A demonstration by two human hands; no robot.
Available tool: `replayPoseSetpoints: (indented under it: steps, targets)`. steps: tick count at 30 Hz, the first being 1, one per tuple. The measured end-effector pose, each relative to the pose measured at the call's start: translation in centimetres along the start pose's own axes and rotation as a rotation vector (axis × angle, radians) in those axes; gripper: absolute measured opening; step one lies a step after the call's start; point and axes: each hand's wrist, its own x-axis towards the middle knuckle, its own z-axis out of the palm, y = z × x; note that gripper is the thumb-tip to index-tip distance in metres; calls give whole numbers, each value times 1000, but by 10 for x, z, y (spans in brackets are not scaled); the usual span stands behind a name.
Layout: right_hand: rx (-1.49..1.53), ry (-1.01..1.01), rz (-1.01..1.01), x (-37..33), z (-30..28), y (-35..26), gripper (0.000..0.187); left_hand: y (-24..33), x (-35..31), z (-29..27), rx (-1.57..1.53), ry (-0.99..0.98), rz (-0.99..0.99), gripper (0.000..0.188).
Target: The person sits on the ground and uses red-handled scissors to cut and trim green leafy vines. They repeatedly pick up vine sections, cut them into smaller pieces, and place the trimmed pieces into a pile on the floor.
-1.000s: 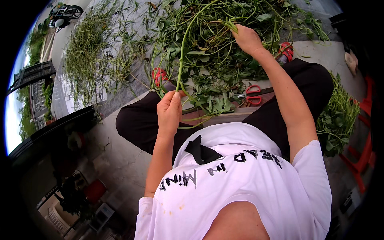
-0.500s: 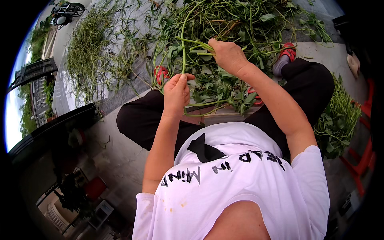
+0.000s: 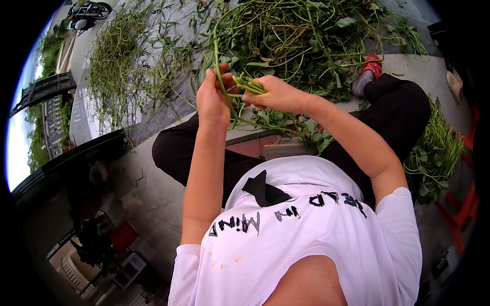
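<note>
My left hand (image 3: 213, 100) and my right hand (image 3: 274, 93) are raised close together in front of me. Both grip a long green stem (image 3: 218, 56) that arcs up and away toward the big pile of leafy green vines (image 3: 306, 41) on the ground ahead. The right hand also holds a small bunch of cut green stem ends (image 3: 247, 84), which point toward the left hand. I sit with legs in black trousers (image 3: 398, 102) spread on either side of the pile.
A second heap of thin stripped stems (image 3: 115, 66) lies at the left on the grey paving. Another bunch of leafy greens (image 3: 434, 158) rests by my right leg. A red-and-grey shoe (image 3: 368, 71) shows at the right. A dark ledge (image 3: 76, 153) is at the left.
My right hand has come back from the pile toward me and met the left hand. Both hands have risen, and the long stem is drawn in with them.
</note>
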Motion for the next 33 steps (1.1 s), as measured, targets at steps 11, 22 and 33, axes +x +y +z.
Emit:
replayPoseSetpoints:
  steps: [11,22,33]
  targets:
    - [-1260,861,131,12,-125,48,14,-46,-63,-8,665,-227,106,42]
    - [110,74,153,-10,-16,-3,26,-22,-46,-6,237,-11,-15,44]
    - [-1058,332,-361,-17,-57,-14,20,-30,-54,-8,237,-77,-112,41]
